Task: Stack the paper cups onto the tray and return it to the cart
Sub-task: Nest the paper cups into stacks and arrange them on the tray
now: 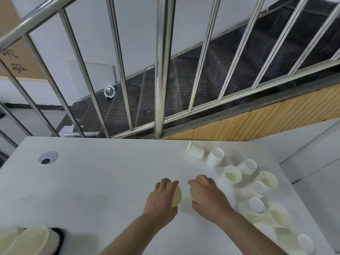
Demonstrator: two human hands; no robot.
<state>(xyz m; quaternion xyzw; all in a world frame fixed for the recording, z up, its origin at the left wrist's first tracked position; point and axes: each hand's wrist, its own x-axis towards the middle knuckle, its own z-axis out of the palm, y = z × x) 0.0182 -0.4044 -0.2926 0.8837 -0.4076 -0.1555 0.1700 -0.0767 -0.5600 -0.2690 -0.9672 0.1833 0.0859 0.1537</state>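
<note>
At the near middle of the table (92, 181), two cups lay on their sides with mouths facing each other: the left hand (161, 197) curled round the left cup (177, 196), the right hand (206, 194) round the right cup (195, 193). Thin paper probably made them light and easily crushed, so a loose hold round the wall suited best. More loose cups (231, 173) lay scattered to the right. At the near left, stacked cups (31, 240) sat on what may have been the tray (58, 236).

White table (92, 181) with round cable grommet (47, 158), steel railing (161, 70), dark carpeted stairs (220, 70), robot vacuum (110, 91) beyond.
</note>
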